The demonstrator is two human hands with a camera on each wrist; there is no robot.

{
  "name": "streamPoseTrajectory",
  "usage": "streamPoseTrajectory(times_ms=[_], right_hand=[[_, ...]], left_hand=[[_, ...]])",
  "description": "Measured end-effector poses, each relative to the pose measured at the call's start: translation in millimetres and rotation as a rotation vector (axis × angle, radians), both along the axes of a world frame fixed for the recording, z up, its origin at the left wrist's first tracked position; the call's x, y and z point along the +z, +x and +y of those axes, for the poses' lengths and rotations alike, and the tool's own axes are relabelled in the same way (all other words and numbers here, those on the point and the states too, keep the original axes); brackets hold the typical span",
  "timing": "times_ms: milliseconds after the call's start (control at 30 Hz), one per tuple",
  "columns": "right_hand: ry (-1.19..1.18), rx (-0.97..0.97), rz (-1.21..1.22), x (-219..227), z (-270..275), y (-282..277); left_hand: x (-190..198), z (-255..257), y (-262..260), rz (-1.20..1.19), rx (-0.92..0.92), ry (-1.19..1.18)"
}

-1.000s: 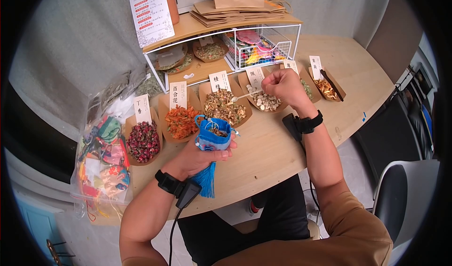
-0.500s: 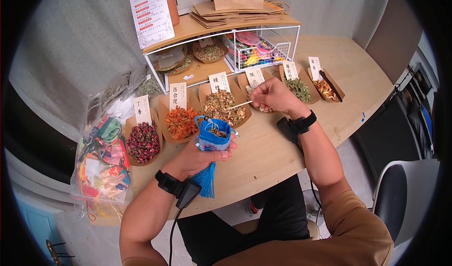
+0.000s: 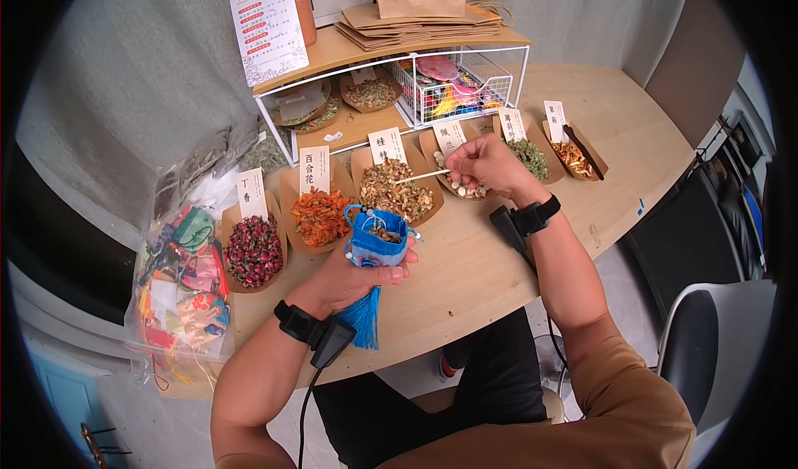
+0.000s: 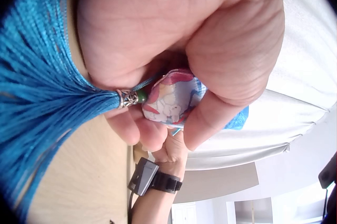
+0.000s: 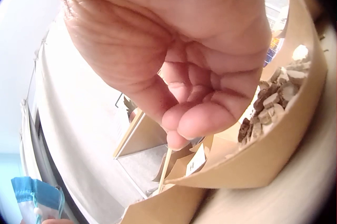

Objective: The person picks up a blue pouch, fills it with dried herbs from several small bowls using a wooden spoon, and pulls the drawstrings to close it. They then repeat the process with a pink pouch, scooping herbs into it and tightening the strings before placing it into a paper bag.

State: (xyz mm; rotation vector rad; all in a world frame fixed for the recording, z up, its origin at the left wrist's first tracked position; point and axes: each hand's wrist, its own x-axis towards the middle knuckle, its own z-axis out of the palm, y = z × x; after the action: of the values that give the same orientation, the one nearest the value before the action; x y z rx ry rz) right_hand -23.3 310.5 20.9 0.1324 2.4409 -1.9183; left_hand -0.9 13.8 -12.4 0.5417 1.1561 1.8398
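My left hand (image 3: 353, 278) holds a small blue drawstring pouch (image 3: 378, 249) upright, its mouth open with dried bits inside. A blue tassel (image 3: 363, 315) hangs below it; in the left wrist view the pouch (image 4: 174, 100) shows a printed pattern between thumb and fingers. With thumb and fingertips my right hand (image 3: 496, 170) pinches the thin handle of a small pale spoon (image 3: 424, 175). The spoon points left, its far end down among chopped brown herbs (image 3: 391, 191) in a paper tray. Pale sliced pieces (image 5: 274, 100) lie in the tray beneath the right hand.
Other labelled paper trays hold dried rosebuds (image 3: 252, 251), orange petals (image 3: 320, 216), green leaves (image 3: 532, 160) and yellowish pieces with dark tongs (image 3: 586, 152) across them. A shelf (image 3: 515, 39) with a wire basket (image 3: 465, 83) stands behind. A plastic bag of pouches (image 3: 183, 286) lies left.
My right hand has moved left and slightly down, bringing the spoon's end from the tray's right side into the brown herbs. The left hand and pouch stay in place.
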Motion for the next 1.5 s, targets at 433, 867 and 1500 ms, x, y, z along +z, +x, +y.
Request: streamPoseTrajectory(times_ms=[433,867,1500], right_hand=[[-0.092,0.006,0.072,12,-1,8],[-0.101,0.242,0.322,30,-9,28],[0.238,-0.202,0.269,20,3,14]], left_hand=[[-3,0,1,0.033,0.012,0.041],[-2,0,-1,0.009,0.006,-0.001],[-2,0,0,0.001,0.005,0.003]])
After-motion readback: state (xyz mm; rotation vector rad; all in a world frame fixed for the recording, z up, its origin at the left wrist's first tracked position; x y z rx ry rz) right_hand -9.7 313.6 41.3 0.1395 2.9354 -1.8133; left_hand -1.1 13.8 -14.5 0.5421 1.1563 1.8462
